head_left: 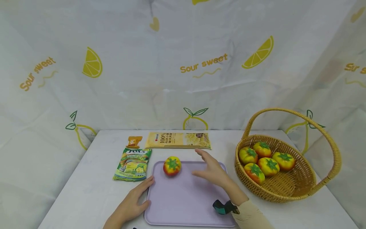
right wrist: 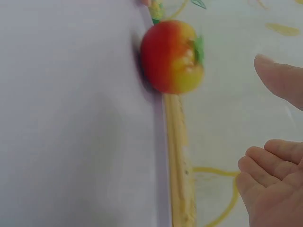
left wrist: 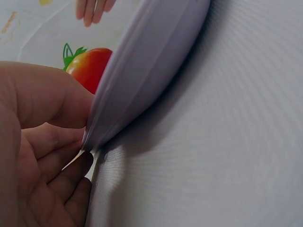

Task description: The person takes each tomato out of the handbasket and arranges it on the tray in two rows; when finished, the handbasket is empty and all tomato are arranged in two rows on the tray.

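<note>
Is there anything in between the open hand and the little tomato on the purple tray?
No. The right hand hovers open over the tray, and only bare tray surface lies between it and the tomato.

My tray (head_left: 186, 197) looks like smooth, matt lilac plastic. The tomato (head_left: 172, 165) on it has a slight waxy sheen. My basket (head_left: 303, 186) is rough woven wicker. The snack bag (head_left: 133, 164) is glossy foil, and the bench (head_left: 85, 190) cover looks like matt white cloth.
</note>
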Available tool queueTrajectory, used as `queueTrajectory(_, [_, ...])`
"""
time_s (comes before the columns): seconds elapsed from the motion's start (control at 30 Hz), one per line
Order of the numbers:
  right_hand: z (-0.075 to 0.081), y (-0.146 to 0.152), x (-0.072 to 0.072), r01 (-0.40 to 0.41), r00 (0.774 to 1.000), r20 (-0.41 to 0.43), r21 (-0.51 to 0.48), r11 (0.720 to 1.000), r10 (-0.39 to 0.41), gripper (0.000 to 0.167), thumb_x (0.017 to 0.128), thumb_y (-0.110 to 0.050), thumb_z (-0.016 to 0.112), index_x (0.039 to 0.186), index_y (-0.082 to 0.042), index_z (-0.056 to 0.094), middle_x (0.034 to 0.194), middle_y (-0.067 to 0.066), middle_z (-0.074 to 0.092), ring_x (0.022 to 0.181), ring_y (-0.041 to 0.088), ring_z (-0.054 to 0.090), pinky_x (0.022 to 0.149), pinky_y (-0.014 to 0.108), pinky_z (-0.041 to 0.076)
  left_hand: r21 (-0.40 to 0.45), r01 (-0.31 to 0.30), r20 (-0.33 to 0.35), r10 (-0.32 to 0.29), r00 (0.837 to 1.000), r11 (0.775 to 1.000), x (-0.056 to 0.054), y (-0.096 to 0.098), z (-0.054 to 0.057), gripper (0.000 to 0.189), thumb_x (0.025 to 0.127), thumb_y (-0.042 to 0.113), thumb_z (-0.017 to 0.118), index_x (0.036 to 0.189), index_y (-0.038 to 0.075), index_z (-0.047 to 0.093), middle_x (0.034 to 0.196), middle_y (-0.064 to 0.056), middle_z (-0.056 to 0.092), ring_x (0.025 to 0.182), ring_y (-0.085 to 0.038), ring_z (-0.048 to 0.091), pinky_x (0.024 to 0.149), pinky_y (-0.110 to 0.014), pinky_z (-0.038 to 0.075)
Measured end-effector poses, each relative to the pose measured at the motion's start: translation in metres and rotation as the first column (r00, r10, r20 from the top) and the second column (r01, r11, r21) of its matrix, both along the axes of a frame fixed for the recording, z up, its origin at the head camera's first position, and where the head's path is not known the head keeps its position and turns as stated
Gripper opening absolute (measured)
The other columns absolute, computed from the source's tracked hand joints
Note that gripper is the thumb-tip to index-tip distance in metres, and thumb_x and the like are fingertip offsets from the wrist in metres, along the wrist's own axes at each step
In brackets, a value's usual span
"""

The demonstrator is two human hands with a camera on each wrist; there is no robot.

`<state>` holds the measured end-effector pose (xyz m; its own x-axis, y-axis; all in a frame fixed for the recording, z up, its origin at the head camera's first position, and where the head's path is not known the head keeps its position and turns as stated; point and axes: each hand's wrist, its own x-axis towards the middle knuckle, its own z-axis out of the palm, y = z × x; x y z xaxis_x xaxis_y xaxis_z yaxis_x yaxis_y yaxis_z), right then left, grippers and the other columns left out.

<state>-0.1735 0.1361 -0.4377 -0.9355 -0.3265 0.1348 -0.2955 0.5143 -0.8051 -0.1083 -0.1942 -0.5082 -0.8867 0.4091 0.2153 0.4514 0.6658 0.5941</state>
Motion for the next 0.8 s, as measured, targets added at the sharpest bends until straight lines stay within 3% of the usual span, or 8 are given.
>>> queueTrajectory(0.23, [0.014,0.044,0.017,0.034,0.994,-0.102,-0.042,0.999,-0.038,0.079,0.077,-0.022,0.078,0.143,-0.004,0.036,0.147,0.016,0.040,0.134,0.034,0.039,0.109,0.042,0.034,-0.007,0.002,0.004,-0.002,1.000,1.000,0.000,0.001,-0.001,0.066,0.076,0.015,0.066,0.139,0.012,0.047,0.149,-0.001,0.042,0.135,-0.025,0.040,0.108,-0.048,0.036])
queueTrajectory(0.4, [0.023,0.076,0.030,0.081,0.984,-0.155,-0.036,0.996,-0.085,0.077,0.079,-0.017,0.076,0.142,-0.002,0.036,0.146,0.018,0.040,0.134,0.032,0.039,0.106,0.008,0.030,-0.020,0.000,0.000,0.000,1.000,1.000,0.000,0.000,-0.002,0.066,0.076,0.015,0.066,0.140,0.014,0.047,0.149,0.000,0.042,0.135,-0.024,0.041,0.107,-0.047,0.037])
queueTrajectory(0.47, [0.024,0.089,0.035,0.106,0.978,-0.181,-0.021,0.994,-0.108,0.075,0.080,-0.015,0.075,0.142,-0.001,0.036,0.146,0.019,0.040,0.135,0.021,0.039,0.101,-0.001,0.026,-0.018,0.002,0.001,-0.002,1.000,1.000,0.000,0.000,-0.001,0.066,0.076,0.015,0.066,0.140,0.014,0.047,0.149,0.001,0.042,0.135,-0.024,0.041,0.107,-0.047,0.037])
queueTrajectory(0.6, [0.026,0.115,0.045,0.159,0.968,-0.196,-0.007,0.987,-0.157,0.074,0.081,-0.012,0.073,0.142,-0.001,0.035,0.144,0.021,0.040,0.131,-0.003,0.037,0.097,-0.004,0.026,-0.012,0.007,0.008,-0.007,1.000,1.000,0.000,0.000,-0.002,0.066,0.076,0.014,0.066,0.140,0.013,0.047,0.149,0.000,0.042,0.135,-0.024,0.041,0.107,-0.049,0.037])
queueTrajectory(0.8, [0.026,0.148,0.056,0.234,0.961,-0.157,0.026,0.972,-0.228,0.072,0.083,-0.017,0.072,0.143,-0.003,0.034,0.143,0.024,0.041,0.120,-0.021,0.033,0.092,-0.007,0.028,-0.015,0.000,0.005,0.000,1.000,1.000,-0.001,0.000,-0.003,0.066,0.076,0.014,0.066,0.140,0.014,0.047,0.149,0.001,0.042,0.135,-0.024,0.041,0.107,-0.048,0.037])
